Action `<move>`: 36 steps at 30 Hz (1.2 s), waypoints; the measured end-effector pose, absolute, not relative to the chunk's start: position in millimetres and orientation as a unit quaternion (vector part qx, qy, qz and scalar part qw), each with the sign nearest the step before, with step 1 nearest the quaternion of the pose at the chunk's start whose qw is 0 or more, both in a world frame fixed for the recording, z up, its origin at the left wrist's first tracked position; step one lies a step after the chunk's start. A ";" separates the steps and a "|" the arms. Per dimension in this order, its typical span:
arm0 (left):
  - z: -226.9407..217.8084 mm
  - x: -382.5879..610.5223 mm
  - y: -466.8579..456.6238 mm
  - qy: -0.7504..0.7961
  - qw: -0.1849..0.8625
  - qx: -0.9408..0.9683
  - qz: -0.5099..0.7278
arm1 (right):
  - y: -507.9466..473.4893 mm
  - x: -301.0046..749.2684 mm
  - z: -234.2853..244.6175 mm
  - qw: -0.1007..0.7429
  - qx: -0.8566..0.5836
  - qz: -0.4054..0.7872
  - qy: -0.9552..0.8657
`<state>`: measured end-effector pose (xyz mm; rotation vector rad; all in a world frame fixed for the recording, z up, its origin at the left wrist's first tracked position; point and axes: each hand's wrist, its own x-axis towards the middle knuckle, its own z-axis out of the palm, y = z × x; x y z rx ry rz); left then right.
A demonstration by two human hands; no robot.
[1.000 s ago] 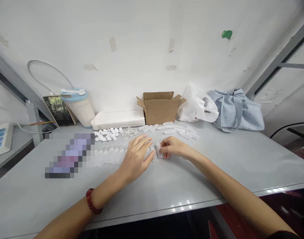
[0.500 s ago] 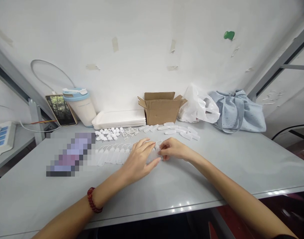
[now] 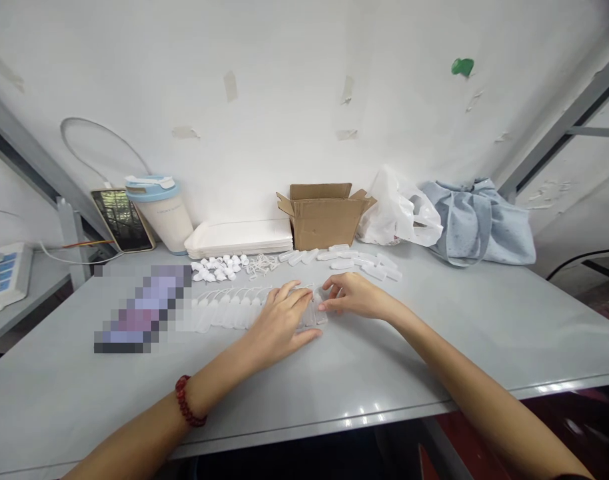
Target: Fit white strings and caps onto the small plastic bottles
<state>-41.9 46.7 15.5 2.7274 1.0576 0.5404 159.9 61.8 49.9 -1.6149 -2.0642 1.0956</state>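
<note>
We rest left hand [image 3: 279,323], fingers spread, on row of small clear bottles [image 3: 224,310]; our right hand [image 3: 352,297], fingers loosely apart, touches end bottle [image 3: 315,313] on grey table [image 3: 434,333]

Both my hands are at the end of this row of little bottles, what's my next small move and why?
Probably lift the right hand and reach for a loose bottle by the cardboard box: the end bottle seems to lie in line with the row, steadied by the left hand.
</note>
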 end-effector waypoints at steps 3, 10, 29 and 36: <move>15.7 -41.6 47.2 0.360 0.083 0.911 0.182 | 61.3 162.0 51.7 0.131 -0.530 0.348 -0.762; 14.2 -42.0 48.8 0.361 0.078 0.910 0.188 | 61.0 159.5 49.1 0.131 -0.495 0.362 -0.779; 13.0 -42.0 49.4 0.351 0.087 0.912 0.195 | 60.3 158.7 49.1 0.147 -0.477 0.365 -0.786; 23.3 -49.5 55.6 0.322 0.023 0.910 0.262 | 63.9 170.2 58.4 0.192 -0.491 0.351 -0.774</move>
